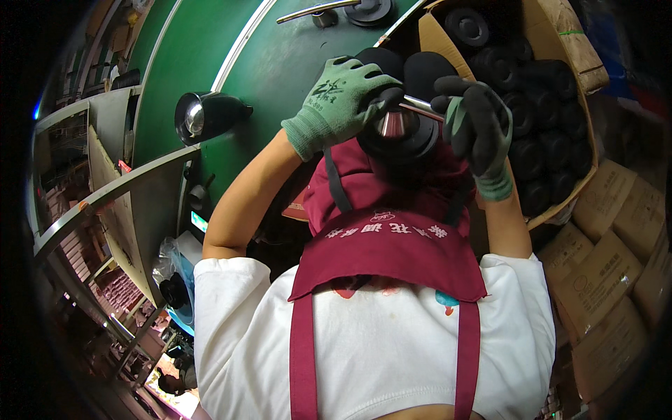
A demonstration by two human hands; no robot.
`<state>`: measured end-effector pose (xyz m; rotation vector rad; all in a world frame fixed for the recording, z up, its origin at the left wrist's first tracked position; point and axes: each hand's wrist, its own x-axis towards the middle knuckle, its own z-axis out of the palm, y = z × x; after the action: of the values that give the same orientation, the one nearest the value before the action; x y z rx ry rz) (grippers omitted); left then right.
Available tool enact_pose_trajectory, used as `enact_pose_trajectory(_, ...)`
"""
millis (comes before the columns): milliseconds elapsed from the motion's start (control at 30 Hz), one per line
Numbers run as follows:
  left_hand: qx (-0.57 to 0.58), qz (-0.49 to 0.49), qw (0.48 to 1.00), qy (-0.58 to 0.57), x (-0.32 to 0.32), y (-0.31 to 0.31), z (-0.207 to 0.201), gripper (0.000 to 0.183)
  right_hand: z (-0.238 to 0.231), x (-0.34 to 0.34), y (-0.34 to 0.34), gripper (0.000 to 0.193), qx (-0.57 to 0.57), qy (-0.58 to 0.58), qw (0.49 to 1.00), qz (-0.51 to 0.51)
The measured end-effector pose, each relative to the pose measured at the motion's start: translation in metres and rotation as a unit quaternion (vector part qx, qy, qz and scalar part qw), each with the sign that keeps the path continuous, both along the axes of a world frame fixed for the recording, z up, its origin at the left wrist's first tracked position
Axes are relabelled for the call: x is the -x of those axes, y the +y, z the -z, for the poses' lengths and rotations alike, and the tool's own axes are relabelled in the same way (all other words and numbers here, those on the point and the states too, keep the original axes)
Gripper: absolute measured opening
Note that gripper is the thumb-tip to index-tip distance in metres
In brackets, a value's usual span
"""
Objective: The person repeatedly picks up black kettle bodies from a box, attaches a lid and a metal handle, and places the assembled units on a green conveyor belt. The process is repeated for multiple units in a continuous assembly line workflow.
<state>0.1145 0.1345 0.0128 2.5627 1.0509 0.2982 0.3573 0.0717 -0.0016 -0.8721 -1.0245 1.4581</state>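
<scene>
I wear green gloves with black palms and fingers on both hands. My left hand [346,101] is closed, its thumb and fingers at the near end of a shiny metal rod [420,106]. At the rod's other end, my right hand [479,129] has its fingers curled in; they partly hide that end. Below the rod, a shiny metal cone [394,124] stands on a round black base [420,140] close against my maroon apron. Just beyond my hands are two rounded black pieces [430,73], partly covered by the left glove.
A green work surface [280,63] bears a black lampshade-like cup [210,115] and, farther off, another metal rod [315,12] with a black disc base [369,10]. On the right stands an open cardboard box [588,119] of black round parts. Closed cartons [598,280] are stacked nearby.
</scene>
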Motion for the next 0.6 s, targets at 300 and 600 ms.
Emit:
enact_pose_trajectory(300, 0.15, 0.014, 0.988, -0.03, 0.01, -0.007, 0.001, 0.038, -0.028, -0.018, 0.028, 0.031, 0.101, 0.143, 0.948, -0.265)
enact_pose_trajectory(600, 0.091, 0.189, 0.914, -0.348, -0.063, 0.03, 0.067, 0.046, -0.049, 0.136, -0.021, 0.018, -0.343, -0.337, 0.853, -0.204)
